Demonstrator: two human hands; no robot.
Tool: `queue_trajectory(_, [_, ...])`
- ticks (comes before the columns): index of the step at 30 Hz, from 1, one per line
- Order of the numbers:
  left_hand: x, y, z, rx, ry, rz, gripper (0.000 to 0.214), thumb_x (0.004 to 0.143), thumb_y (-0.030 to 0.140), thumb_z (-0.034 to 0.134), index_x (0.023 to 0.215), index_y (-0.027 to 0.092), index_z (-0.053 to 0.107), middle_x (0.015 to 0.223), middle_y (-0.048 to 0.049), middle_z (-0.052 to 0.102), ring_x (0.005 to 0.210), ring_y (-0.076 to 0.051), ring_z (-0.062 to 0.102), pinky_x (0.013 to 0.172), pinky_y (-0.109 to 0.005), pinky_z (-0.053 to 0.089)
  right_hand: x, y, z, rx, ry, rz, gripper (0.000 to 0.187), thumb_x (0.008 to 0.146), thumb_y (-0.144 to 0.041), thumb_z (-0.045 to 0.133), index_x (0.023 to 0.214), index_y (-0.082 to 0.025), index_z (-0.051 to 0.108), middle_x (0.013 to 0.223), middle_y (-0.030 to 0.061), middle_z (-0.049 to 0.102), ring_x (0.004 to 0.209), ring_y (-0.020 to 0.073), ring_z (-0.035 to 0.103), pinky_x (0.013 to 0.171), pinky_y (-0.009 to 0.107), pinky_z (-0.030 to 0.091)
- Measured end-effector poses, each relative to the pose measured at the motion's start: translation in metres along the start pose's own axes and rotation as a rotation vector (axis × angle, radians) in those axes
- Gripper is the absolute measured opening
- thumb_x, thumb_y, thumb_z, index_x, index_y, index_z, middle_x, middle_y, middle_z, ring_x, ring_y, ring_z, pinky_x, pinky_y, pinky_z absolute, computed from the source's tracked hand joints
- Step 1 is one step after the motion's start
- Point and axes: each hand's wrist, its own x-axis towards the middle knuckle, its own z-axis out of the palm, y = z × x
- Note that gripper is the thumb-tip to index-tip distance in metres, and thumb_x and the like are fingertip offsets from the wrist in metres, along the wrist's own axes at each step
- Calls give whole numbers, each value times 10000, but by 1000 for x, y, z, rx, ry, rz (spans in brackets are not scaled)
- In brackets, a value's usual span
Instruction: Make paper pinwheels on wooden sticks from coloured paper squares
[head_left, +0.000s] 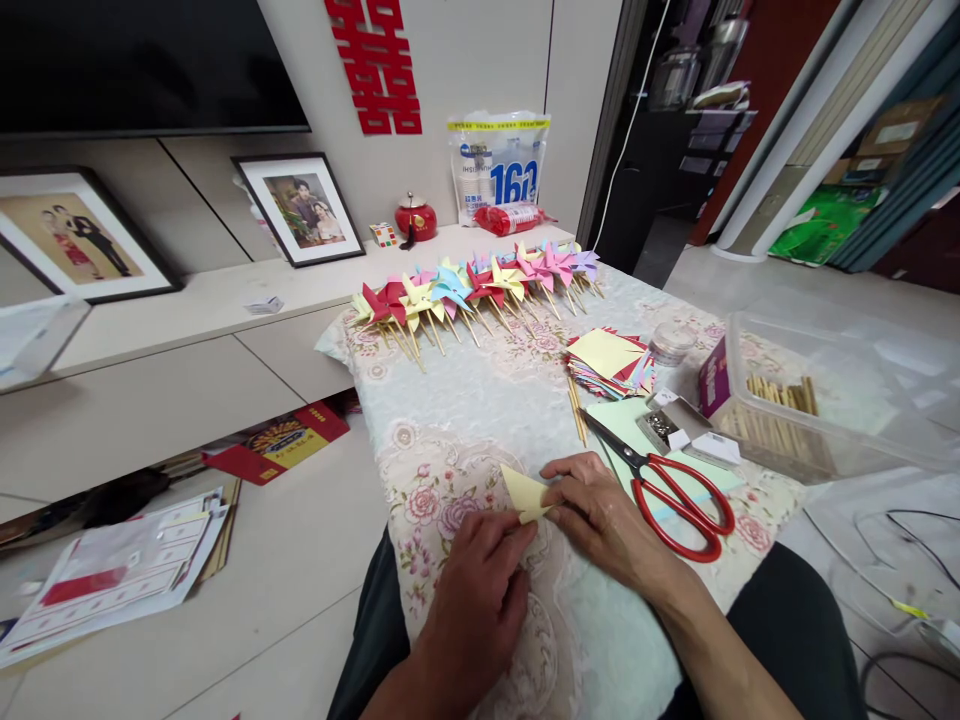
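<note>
A small pale yellow piece of paper [523, 492], folded to a pointed shape, is between my two hands above the cloth. My right hand [596, 510] pinches its right side with bent fingers. My left hand [482, 575] is closed at the paper's lower edge, its fingertips pressed on the near corner; the thumb's grip is partly hidden. Scissors with red handles [694, 515] lie just right of my right hand, blades apart a little, on pale green sheets [619, 415]. A stack of coloured paper squares [607, 358], yellow on top, lies farther back beside thin wooden sticks [577, 412].
Finished paper pinwheels on sticks [450, 288] lie in a row at the table's far side. To the right are a small open box of metal pins [661, 430], a round clear container [673, 342] and a clear plastic bin [780, 440] holding sticks. Flowered cloth [420, 450] covers the table.
</note>
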Motion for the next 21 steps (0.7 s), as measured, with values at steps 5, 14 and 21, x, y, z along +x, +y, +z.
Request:
queue_trajectory(5, [6, -3, 7, 41, 26, 4, 411, 837, 18, 508, 1209, 128, 645, 1131, -132, 658, 1040, -264, 583, 921, -474, 540, 0, 2, 1, 10, 17, 24, 127, 959, -178, 568, 930, -243, 673, 1132, 71, 640, 1097, 261, 541, 898, 430, 474])
queue_trajectory(14, [11, -2, 13, 10, 115, -61, 346, 821, 36, 524, 1120, 137, 665, 1031, -117, 646, 960, -264, 578, 843, -461, 534, 11, 4, 9, -21, 62, 66, 141, 954, -171, 558, 843, -209, 637, 995, 71, 641, 955, 242, 553, 840, 410, 469])
queue_trajectory(21, [11, -4, 16, -14, 161, -111, 389, 812, 36, 524, 1175, 126, 633, 1063, -120, 640, 991, -262, 583, 884, -474, 523, 15, 5, 13, -3, 96, 78, 164, 916, -183, 596, 755, -209, 579, 960, 66, 620, 922, 237, 555, 799, 390, 464])
